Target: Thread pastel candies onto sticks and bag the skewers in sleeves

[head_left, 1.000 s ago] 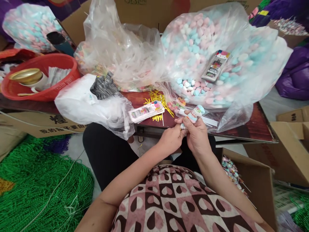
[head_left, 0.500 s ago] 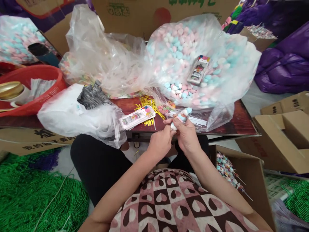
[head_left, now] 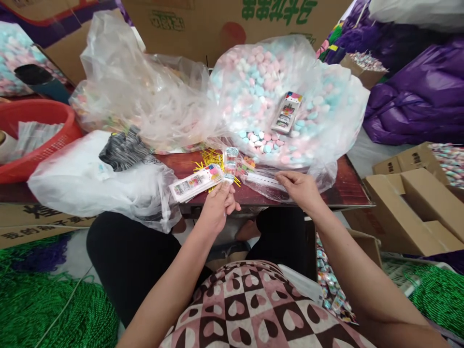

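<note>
My left hand (head_left: 218, 205) pinches a small clear packet (head_left: 230, 163) and holds it upright above the table's front edge, beside a stack of printed header cards (head_left: 195, 182). My right hand (head_left: 297, 186) rests with curled fingers on a pile of flat clear sleeves (head_left: 264, 180) on the dark red table (head_left: 350, 186); whether it grips one I cannot make out. Behind them lie yellow twist ties (head_left: 210, 157) and a big open plastic bag of pink, blue and white puffs (head_left: 268, 92) with a printed card (head_left: 287, 112) on top.
A crumpled clear bag (head_left: 145, 96) and a white bag (head_left: 79, 179) with a black-and-white cloth (head_left: 121, 151) crowd the table's left. A red basket (head_left: 39, 142) stands far left. Cardboard boxes (head_left: 409, 193) sit right, purple bags (head_left: 424, 96) behind, green bead strings (head_left: 43, 299) on the floor.
The hands, joined on a filled packet before, have separated. The left now holds a clear packet by the cards; the right has moved onto the sleeves. The view has shifted right.
</note>
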Demonstrator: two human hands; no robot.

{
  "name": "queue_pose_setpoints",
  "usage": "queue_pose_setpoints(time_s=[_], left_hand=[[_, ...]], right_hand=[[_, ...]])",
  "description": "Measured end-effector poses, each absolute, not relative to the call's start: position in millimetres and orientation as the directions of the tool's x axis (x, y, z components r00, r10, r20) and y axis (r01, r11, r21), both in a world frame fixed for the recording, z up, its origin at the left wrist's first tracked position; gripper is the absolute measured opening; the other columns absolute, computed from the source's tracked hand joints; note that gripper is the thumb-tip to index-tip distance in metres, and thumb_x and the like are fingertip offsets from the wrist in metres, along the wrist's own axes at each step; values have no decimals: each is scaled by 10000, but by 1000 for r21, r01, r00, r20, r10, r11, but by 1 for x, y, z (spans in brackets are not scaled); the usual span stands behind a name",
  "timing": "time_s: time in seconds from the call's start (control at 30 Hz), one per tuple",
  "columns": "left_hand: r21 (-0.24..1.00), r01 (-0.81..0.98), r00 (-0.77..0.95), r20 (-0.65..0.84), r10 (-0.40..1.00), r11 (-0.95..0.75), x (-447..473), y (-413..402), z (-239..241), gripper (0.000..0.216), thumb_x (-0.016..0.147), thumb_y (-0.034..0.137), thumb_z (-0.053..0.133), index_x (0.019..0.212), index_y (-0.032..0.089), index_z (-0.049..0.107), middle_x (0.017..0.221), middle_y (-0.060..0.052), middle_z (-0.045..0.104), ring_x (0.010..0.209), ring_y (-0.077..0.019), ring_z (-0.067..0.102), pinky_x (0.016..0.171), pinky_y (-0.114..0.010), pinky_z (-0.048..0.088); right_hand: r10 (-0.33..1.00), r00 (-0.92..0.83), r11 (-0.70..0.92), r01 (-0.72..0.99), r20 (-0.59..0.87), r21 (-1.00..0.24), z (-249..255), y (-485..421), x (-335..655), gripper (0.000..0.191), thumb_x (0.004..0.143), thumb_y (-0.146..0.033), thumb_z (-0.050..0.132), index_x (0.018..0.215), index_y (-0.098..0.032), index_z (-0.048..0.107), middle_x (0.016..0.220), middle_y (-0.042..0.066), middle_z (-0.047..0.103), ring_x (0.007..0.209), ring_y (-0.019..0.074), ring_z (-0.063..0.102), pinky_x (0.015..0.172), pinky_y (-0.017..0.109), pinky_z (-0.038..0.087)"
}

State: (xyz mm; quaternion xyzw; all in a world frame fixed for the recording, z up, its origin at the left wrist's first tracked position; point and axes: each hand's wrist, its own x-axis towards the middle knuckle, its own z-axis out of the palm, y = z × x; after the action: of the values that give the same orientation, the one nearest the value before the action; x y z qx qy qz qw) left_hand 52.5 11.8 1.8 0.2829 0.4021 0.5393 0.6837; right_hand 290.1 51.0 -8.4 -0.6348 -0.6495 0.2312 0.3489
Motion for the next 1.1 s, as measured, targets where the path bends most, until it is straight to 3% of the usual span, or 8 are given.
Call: queue_pose_setpoints(time_s=[0.27,0.5,0.67,0.8,0.9,0.97,1.1], left_hand=[[773,-615,-16,-213,977,158,36,17,3,337,813,457,694,753,165,535,443,118,328,354,-31,322,527,-225,493],[741,-659,-62,-218,974,124,31,18,1,340,821,462,687,748,168,532,431,117,319,353,-38,325,517,-227,485],[726,-679,-76,-214,974,107,26,18,1,337,820,458,691,747,169,534,435,114,325,360,-39,332,534,-230,493],[716,-693,-109,-211,971,77,23,18,3,345,811,463,699,742,171,529,444,112,323,368,-40,329,535,-228,491],[711,-700,-122,-220,968,74,22,18,5,346,823,471,683,743,174,525,447,111,323,366,-39,325,546,-230,495],[705,-705,-129,-235,963,77,22,18,4,342,836,468,668,743,175,519,451,109,329,366,-39,326,549,-226,493],[701,-709,-146,-252,957,76,22,19,1,346,844,469,658,740,178,502,449,108,329,368,-40,333,540,-217,483]], right_hand=[[979,-124,192,826,162,-529,-20,81,240,289,905,-236,507,1047,-215,758,1099,60,759,1018,235,691,893,344,510],[989,-143,150,958,46,-243,-8,95,217,316,942,-317,490,1136,-204,712,1095,96,738,957,239,674,730,293,456],[986,-152,165,957,70,-239,-11,95,214,320,951,-341,475,1122,-222,717,1048,88,742,867,237,676,682,300,433],[970,-177,223,915,164,-335,-11,92,205,293,939,-293,490,1086,-205,728,1045,88,737,893,219,670,725,291,450],[952,-265,305,867,154,-394,-9,89,191,282,941,-277,490,1059,-205,736,1029,69,741,928,199,666,772,275,463],[939,-320,344,864,125,-368,-9,86,182,281,946,-279,486,1069,-220,731,1043,56,737,952,193,664,788,272,466],[937,-349,348,919,27,-183,-7,83,168,256,933,-321,508,1026,-217,722,1100,76,715,999,228,655,756,291,472]])
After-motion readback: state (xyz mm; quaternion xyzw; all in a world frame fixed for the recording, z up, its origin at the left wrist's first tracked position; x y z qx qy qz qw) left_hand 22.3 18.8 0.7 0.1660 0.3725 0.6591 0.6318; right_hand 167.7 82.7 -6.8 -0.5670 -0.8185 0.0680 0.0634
